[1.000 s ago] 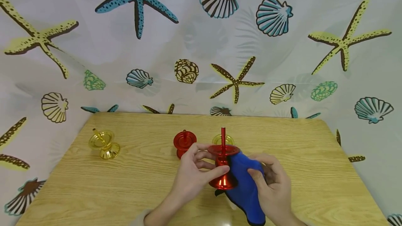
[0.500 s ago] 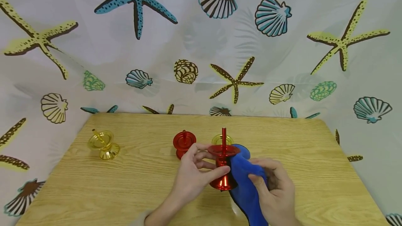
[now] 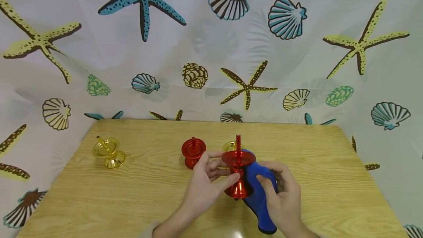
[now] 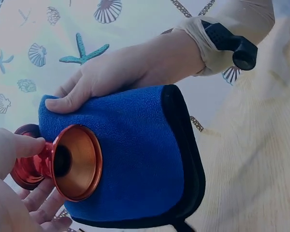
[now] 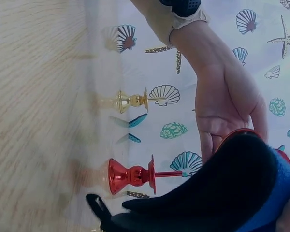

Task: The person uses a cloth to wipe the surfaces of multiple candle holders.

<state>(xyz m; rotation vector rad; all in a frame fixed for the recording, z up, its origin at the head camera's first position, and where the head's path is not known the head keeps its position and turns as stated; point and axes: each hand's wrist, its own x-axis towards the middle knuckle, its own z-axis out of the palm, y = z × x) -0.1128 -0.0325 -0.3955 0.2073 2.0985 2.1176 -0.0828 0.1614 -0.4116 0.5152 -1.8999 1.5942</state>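
Note:
My left hand [image 3: 206,183] grips a shiny red candle holder [image 3: 238,186] by its waist, thumb in front and fingers behind. The holder is upright, its dish and thin red spike on top; the left wrist view looks into the hollow base [image 4: 79,162]. My right hand [image 3: 282,194] pinches a blue cloth [image 3: 261,201] with black edging between thumb and fingers. The cloth lies against the right side of the holder and hangs downward. In the right wrist view its dark edge [image 5: 222,183] covers most of the held holder.
A second red candle holder [image 3: 193,150] stands on the wooden table [image 3: 148,190] behind my left hand. One gold candle holder [image 3: 110,151] stands at the far left; another gold candle holder [image 3: 228,146] is partly hidden behind the held one. A shell-patterned curtain [image 3: 211,43] rises behind the table.
The cloth was pulled slightly down and right, then came back up and left against the red candle holder with my right hand. The holder has shifted a little to the right.

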